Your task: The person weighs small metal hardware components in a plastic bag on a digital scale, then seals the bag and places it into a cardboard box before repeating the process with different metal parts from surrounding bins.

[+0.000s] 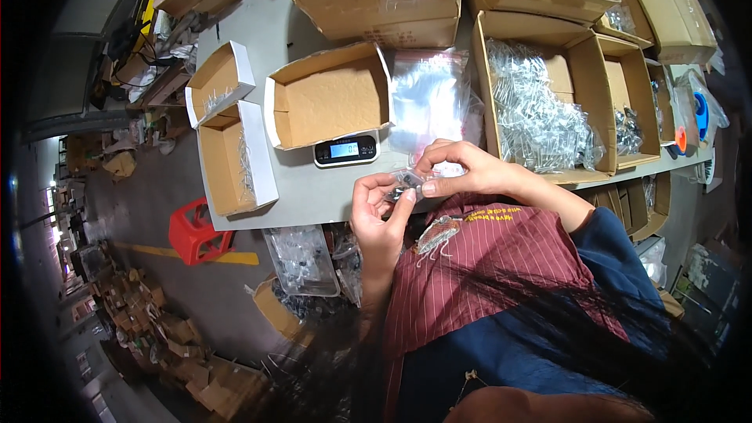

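Observation:
Between my two hands is a small clear plastic bag (406, 181) with dark small parts inside. My left hand (378, 205) grips the bag from the left, thumb and fingers curled round it. From the right, my right hand (460, 168) pinches the bag's edge between thumb and fingers. Both hands are just over the table's near edge. A digital scale (345, 151) with a lit display stands left of them, under an empty cardboard tray (329, 94). Just beyond my hands lies a stack of clear zip bags (428, 94).
At the right, a cardboard box (540, 110) holds many small filled clear bags. Narrow white-sided trays (239, 160) with thin metal pieces stand at the left. A large box (376, 8) of wooden-looking pegs is at the back. A red stool (200, 233) stands on the floor.

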Demonstrator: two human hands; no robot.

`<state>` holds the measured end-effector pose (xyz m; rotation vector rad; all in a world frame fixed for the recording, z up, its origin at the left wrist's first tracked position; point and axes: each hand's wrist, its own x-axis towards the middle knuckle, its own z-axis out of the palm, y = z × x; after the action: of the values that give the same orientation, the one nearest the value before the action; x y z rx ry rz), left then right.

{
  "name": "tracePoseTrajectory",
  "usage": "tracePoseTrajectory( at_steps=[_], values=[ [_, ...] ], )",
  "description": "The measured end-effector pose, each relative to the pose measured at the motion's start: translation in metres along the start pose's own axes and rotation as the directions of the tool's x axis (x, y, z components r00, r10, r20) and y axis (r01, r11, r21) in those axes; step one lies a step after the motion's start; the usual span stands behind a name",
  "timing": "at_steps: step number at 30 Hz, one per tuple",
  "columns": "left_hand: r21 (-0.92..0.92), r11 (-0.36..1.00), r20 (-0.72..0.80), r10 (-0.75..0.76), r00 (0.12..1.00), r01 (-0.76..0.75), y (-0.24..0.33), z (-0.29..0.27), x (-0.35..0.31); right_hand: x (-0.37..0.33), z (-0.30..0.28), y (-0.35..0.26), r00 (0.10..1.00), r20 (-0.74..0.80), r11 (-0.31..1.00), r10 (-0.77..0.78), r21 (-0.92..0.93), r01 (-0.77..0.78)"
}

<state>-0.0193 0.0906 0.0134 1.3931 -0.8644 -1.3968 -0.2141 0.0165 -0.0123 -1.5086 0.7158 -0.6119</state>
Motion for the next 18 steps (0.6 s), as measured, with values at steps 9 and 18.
tracePoseTrajectory(
  at_steps=[9, 18],
  values=[
    [-0.11, 0.99, 0.087, -0.083, 0.993, 0.093, 0.007, -0.005, -0.002, -0.001, 0.009, 0.016, 0.997, -0.072, 1.0, -0.011, 0.006, 0.011],
    [-0.155, 0.979, 0.128, -0.114, 0.985, 0.133, 0.009, -0.008, -0.002, -0.003, 0.008, 0.018, 0.998, -0.056, 0.996, 0.037, 0.086, -0.032]
  ],
)
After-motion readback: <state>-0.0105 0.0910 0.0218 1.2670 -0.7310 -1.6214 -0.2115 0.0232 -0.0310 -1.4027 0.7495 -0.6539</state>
